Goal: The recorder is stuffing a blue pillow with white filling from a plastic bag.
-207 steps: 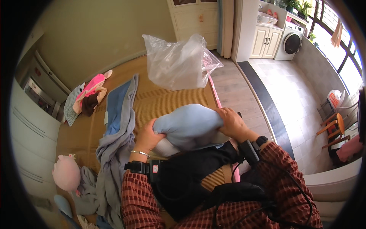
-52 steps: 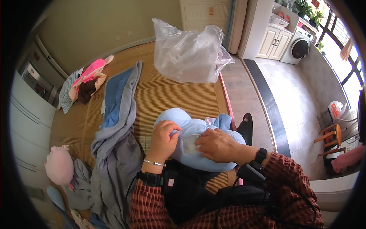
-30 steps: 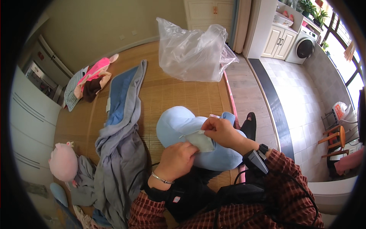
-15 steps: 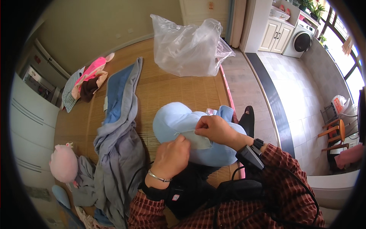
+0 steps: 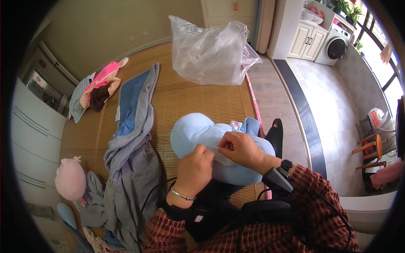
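Observation:
A light blue plush cushion (image 5: 192, 130) with rounded lobes rests across my lap. On its near side lies a whitish strip of thin fabric (image 5: 224, 160), partly covered by my hands. My left hand (image 5: 195, 166) is closed, thumb and fingers pinching the strip's left end, where a small white tip shows. My right hand (image 5: 239, 148) pinches the same strip a little to the right, its knuckles up. Both hands sit close together over the cushion. A folded blue flap (image 5: 252, 125) and a small pinkish-white tag stick up behind my right hand.
The slatted mat (image 5: 202, 99) bears a clear plastic bag (image 5: 209, 55) at the far side. Left of me lie a grey and blue garment (image 5: 130, 164), a pink plush toy (image 5: 70, 179) and a heap of clothes (image 5: 99, 90). A wooden chair (image 5: 373, 145) stands at right.
My left hand has moved slightly up and right, nearer my right hand. Less of the whitish strip shows between them, and it now looks folded or pulled up.

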Demonstrator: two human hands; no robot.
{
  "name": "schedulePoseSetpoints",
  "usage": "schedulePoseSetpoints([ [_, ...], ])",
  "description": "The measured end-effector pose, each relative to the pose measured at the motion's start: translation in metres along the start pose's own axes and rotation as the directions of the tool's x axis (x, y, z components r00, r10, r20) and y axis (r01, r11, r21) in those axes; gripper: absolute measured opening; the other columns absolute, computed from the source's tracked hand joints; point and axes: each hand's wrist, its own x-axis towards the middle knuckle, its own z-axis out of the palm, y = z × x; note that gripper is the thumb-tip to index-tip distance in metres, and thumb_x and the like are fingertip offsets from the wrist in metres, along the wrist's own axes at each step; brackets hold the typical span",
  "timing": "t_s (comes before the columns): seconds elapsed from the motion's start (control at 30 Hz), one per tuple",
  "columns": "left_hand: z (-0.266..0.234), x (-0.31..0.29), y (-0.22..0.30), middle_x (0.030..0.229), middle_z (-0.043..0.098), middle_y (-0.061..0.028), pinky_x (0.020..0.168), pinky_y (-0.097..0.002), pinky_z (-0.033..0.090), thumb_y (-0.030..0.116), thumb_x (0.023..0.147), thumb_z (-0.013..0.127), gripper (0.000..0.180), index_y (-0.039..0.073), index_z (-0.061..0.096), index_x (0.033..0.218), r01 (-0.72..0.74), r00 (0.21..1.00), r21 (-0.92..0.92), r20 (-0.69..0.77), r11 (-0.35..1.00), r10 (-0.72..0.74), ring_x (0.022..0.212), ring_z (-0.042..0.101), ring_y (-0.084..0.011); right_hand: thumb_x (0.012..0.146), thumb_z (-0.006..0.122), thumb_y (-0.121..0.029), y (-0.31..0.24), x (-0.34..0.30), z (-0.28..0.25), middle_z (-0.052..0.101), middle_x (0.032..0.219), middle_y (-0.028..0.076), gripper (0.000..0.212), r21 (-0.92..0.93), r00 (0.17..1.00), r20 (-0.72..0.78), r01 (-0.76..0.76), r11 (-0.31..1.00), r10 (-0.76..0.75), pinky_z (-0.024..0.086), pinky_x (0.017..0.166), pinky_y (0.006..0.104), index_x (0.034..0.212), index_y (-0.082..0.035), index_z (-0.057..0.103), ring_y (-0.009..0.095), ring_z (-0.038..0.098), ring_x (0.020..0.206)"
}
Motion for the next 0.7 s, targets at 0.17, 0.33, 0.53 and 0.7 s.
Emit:
schedulePoseSetpoints([
  [0.17,0.023,0.002,-0.004,0.078,0.055,-0.0088,0.058,-0.0373,0.047,-0.001,0.071,0.064,0.012,0.005,0.058,0.08,0.029,0.984,-0.149,-0.17,0.988,-0.054,0.065,0.058,-0.0295,0.073,0.065,-0.011,0.005,-0.006,0.008,0.064,0.073,0.013,0.012,-0.052,0.993,-0.029,0.112,0.992,-0.114,0.049,0.061,0.0344,0.08,-0.002,0.062,0.028,0.062,0.067],
  [0.33,0.031,0.003,-0.004,0.079,0.056,-0.0094,0.058,-0.0364,0.048,-0.001,0.071,0.065,0.018,0.005,0.059,0.087,0.071,0.969,-0.262,-0.212,0.962,-0.129,0.067,0.059,-0.028,0.074,0.064,-0.011,0.009,-0.009,0.006,0.064,0.074,0.013,0.012,-0.003,0.994,-0.003,0.107,0.994,-0.107,0.049,0.062,0.0342,0.081,-0.002,0.063,0.028,0.063,0.069],
  [0.53,0.029,0.002,-0.007,0.078,0.057,-0.008,0.058,-0.036,0.048,-0.001,0.071,0.065,0.013,0.006,0.062,0.082,0.047,0.981,-0.183,-0.177,0.982,-0.08,0.066,0.059,-0.0264,0.073,0.065,-0.011,0.002,-0.009,0.002,0.064,0.075,0.014,0.015,-0.012,0.989,0.039,0.141,0.99,-0.141,0.05,0.062,0.0342,0.085,-0.002,0.063,0.028,0.063,0.071],
  [0.7,0.027,0.002,-0.008,0.081,0.057,-0.0078,0.057,-0.0337,0.048,-0.001,0.071,0.065,0.013,0.006,0.063,0.082,0.022,0.987,-0.105,-0.157,0.994,-0.038,0.064,0.059,-0.0249,0.07,0.064,-0.01,0.004,-0.008,0.007,0.063,0.071,0.015,0.017,-0.03,0.992,0.017,0.126,0.992,-0.125,0.049,0.061,0.0355,0.084,-0.001,0.061,0.03,0.062,0.068],
])
